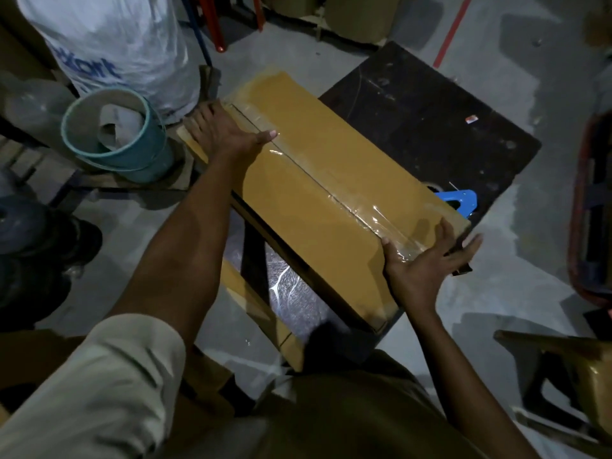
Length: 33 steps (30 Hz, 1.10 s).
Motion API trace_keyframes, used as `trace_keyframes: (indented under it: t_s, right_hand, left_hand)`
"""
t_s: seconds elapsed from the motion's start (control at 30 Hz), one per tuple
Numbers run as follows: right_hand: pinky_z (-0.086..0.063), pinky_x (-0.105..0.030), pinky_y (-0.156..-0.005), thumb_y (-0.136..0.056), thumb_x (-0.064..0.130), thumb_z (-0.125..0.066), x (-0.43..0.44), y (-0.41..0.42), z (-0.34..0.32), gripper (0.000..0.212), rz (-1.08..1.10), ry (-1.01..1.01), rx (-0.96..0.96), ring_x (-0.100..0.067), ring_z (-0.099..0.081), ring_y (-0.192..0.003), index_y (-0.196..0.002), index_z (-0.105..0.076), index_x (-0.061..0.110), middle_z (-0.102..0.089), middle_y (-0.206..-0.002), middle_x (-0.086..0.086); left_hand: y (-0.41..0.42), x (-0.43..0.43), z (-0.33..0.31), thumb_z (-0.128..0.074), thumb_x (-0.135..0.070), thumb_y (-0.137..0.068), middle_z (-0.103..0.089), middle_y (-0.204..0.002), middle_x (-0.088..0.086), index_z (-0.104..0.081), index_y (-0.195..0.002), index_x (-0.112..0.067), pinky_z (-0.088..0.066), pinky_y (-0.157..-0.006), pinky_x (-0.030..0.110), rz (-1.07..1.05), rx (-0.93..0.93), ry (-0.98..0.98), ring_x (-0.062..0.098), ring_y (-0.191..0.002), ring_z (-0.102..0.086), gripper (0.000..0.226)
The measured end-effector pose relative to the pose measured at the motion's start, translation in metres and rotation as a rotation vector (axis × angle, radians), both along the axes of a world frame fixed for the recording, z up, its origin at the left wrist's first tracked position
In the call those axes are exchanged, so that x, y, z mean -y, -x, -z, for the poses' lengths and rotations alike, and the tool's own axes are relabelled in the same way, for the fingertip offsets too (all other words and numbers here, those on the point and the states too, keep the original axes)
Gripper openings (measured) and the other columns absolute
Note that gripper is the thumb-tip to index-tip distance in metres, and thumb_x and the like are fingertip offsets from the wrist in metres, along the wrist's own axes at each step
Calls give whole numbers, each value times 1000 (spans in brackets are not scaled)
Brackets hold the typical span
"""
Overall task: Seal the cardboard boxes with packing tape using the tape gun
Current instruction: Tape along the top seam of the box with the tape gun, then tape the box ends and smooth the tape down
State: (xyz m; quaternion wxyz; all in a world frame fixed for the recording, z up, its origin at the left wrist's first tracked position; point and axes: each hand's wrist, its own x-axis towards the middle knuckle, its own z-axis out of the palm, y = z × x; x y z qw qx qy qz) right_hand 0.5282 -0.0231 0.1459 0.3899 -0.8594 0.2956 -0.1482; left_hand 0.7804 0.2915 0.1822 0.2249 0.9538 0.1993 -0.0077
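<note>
A long cardboard box (314,160) lies slantwise across the edge of a black tabletop (430,111), its near part overhanging the grey floor (546,77). A strip of clear tape (374,213) runs along the centre seam, wrinkled toward the near right end.

The left grip (225,130) lies flat on the far left end of the box, fingers spread and straight, thumb reaching to the seam; it holds nothing. The right grip (427,263) is wide open too, palm against the near right end, thumb laid on top over the tape, fingers fanned past the corner.

The blue tape gun (458,198) sits on the tabletop just behind the box's right end, mostly hidden by it.

Close beside the left grip stands a teal bucket (132,154) with a paper roll (116,127) inside, and behind that a white sack (126,44) with blue lettering. Under the overhang lies bubble wrap (291,293) between cardboard pieces. A brown plastic chair (579,376) stands at lower right, and a red-framed object (589,210) at the right edge.
</note>
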Motion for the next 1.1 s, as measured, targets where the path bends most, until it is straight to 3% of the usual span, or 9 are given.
trace_keyframes:
  t_s: [0.13,0.23,0.37,0.5,0.63,0.77,0.93,1.0,1.1]
  right_hand:
    - [-42,-45,-113,-77,47,-86,7,-32,-18,104,22,-121,-201,-37,-43,-137,-154,-17,32,-11,-159,-16]
    - [-42,-50,-105,-83,46,-80,8,-53,-34,88,-29,-46,-322,-44,-46,-132,-151,-25,32,-34,-148,-21]
    - [-35,-58,-113,-89,50,-69,-2,-81,-39,74,-115,87,-405,-45,-38,-138,-152,-35,32,-27,-155,-22]
    - [-22,-60,-118,-93,58,-61,-2,-117,-41,65,-277,145,-324,-44,-22,-150,-151,-42,34,-17,-165,-23]
    - [-2,-71,-116,-91,65,-54,-3,-165,-47,63,-269,426,-376,-38,-1,-157,-148,-44,39,-6,-170,-19]
    - [-9,-70,-115,-93,59,-55,0,-162,-58,52,-282,430,-246,-32,-20,-149,-137,-59,31,-34,-157,-11]
    - [-18,-63,-111,-102,57,-48,2,-99,-40,35,-458,487,-15,-23,-32,-143,-120,-68,35,-48,-149,0]
    - [-23,-61,-109,-104,53,-49,18,-90,-22,31,-468,483,74,-21,-39,-140,-115,-69,33,-53,-145,3]
    - [-29,-53,-105,-106,41,-50,50,-97,3,25,-538,470,207,-21,-48,-134,-118,-70,30,-58,-141,4]
  left_hand:
    - [11,-14,1,-57,-104,-35,-14,-166,18,-17,-160,-8,2,-126,50,-86,12,3,36,-155,-6,163]
    - [28,-27,-2,-58,-104,-34,-10,-167,23,-13,-160,-5,-5,-126,52,-164,3,31,38,-155,-8,166]
    - [67,-41,-16,-66,-98,-36,-24,-161,27,-25,-155,-2,-16,-121,54,-373,-51,-11,42,-150,-23,158]
    - [115,-49,-15,-65,-97,-42,-23,-161,27,-25,-154,-4,-16,-120,56,-575,-53,-32,44,-149,-23,151]
    - [153,-39,-10,-68,-81,-61,-25,-158,28,-25,-153,-5,-16,-118,55,-654,-19,-22,44,-145,-25,126]
    - [185,12,-5,-62,-71,-76,-31,-153,27,-30,-148,-4,-21,-113,53,-659,-47,-23,42,-140,-30,104]
    - [220,50,-2,-54,-66,-88,-25,-156,27,-30,-149,-2,-18,-116,54,-744,-29,-45,45,-142,-25,92]
    - [234,77,-4,-44,-67,-93,-16,-162,29,-25,-154,-2,-10,-120,61,-689,69,-128,48,-149,-14,91]
    - [245,162,-11,-34,-59,-102,-20,-163,25,-27,-156,-7,-5,-122,56,-201,299,-169,43,-152,-13,75]
